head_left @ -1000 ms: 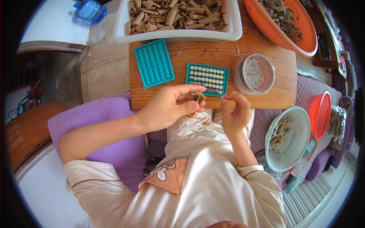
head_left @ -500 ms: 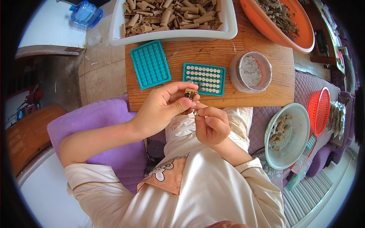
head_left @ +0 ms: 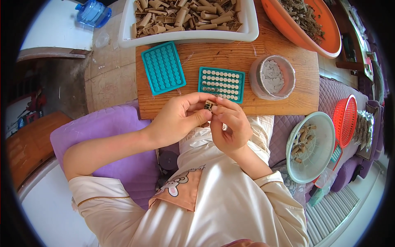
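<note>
My left hand (head_left: pixel 175 117), closed, grips a small brown case-like piece (head_left: pixel 209 105) with dark, hollow-looking spots on its upper face. Against its right side press the closed fingertips of my right hand (head_left: pixel 232 125); what they may pinch there is hidden. Both hands are over my lap at the table's near edge. Just beyond them a teal tray (head_left: pixel 221 70) holds rows of small white round pieces, with a few darker spots in the lower left rows. A second teal tray (head_left: pixel 163 68), its round pockets bare, lies to the left.
A white tub (head_left: pixel 189 38) of brown curved pieces stands at the wooden table's (head_left: pixel 288 107) far side. On the right are a round container (head_left: pixel 257 82) of whitish flakes and an orange basin (head_left: pixel 296 35). A pale green basin (head_left: pixel 310 173) and a red basket (head_left: pixel 345 119) rest on the purple seat.
My right hand has risen from below the brown piece to its upper right side. The small pale thing at its fingertips no longer shows. The piece is turned and more covered by fingers.
</note>
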`<state>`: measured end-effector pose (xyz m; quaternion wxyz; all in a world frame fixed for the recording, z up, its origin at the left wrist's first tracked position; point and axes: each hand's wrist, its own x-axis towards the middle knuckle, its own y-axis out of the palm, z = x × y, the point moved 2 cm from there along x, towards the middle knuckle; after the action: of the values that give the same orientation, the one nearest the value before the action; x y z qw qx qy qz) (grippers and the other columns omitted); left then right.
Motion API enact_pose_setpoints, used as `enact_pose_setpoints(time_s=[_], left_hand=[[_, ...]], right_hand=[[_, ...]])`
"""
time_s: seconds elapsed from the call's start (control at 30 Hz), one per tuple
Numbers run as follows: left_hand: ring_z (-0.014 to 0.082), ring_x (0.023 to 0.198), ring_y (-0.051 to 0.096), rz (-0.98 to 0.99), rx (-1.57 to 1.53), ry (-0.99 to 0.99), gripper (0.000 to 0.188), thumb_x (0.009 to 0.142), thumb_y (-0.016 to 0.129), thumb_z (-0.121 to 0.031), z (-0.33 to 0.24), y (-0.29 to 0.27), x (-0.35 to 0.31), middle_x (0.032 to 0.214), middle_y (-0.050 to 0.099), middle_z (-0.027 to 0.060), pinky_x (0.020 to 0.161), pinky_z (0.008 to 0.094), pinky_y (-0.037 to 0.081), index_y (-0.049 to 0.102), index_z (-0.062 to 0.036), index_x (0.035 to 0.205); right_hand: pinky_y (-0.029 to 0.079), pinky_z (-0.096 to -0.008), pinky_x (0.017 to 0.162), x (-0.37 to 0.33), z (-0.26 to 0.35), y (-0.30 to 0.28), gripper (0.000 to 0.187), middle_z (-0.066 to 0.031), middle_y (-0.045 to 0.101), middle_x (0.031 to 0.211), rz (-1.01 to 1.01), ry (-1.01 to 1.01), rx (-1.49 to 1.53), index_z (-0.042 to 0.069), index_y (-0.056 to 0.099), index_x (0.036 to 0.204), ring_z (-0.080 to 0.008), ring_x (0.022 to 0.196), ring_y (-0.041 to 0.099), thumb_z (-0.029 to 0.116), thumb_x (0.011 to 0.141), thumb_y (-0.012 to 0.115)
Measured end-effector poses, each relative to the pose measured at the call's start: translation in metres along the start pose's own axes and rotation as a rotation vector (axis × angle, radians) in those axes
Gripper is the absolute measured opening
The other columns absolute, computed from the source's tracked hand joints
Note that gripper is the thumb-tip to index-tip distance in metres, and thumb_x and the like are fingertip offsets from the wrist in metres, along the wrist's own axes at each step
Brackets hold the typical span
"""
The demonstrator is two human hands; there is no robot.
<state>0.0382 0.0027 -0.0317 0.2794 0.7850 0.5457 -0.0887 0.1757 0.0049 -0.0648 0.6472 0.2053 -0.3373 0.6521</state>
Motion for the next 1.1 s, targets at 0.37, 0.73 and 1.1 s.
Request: enact_pose_setpoints(time_s=[0.37, 0.73, 1.1], left_hand=[[0.0115, 0.081, 0.057, -0.074, 0.034, -0.045, 0.023, 0.085, 0.041, -0.006, 0.002, -0.011, 0.008, 0.091, 0.056, 0.0077, 0.071, 0.0222, 0.047, 0.047, 0.0017, 0.106], [0.0119, 0.085, 0.057, 0.084, 0.102, -0.009, 0.024, 0.086, 0.043, -0.006, 0.005, -0.001, 0.002, 0.095, 0.056, 0.009, 0.074, 0.0235, 0.047, 0.046, 0.0036, 0.108], [0.0121, 0.083, 0.057, 0.009, 0.027, -0.07, 0.025, 0.087, 0.042, -0.006, 0.003, -0.003, 0.002, 0.095, 0.056, 0.0104, 0.072, 0.0232, 0.047, 0.044, 0.0036, 0.111]], right_hand=[[0.047, -0.032, 0.064, -0.009, -0.096, -0.025, 0.019, -0.0131, 0.06, 0.085, 0.26, 0.414, -0.482, 0.004, 0.051, 0.098, -0.0261, 0.075, 0.059, 0.001, 0.079, 0.052], [0.045, -0.0406, 0.063, -0.003, -0.113, -0.019, 0.013, -0.0168, 0.056, 0.081, 0.477, 0.389, -0.682, 0.002, 0.052, 0.087, -0.0339, 0.074, 0.055, -0.001, 0.074, 0.051], [0.047, -0.0253, 0.063, 0.017, -0.049, -0.02, 0.032, -0.0113, 0.058, 0.081, 0.062, 0.6, 0.01, 0.0, 0.051, 0.099, -0.0169, 0.072, 0.059, -0.011, 0.07, 0.056]])
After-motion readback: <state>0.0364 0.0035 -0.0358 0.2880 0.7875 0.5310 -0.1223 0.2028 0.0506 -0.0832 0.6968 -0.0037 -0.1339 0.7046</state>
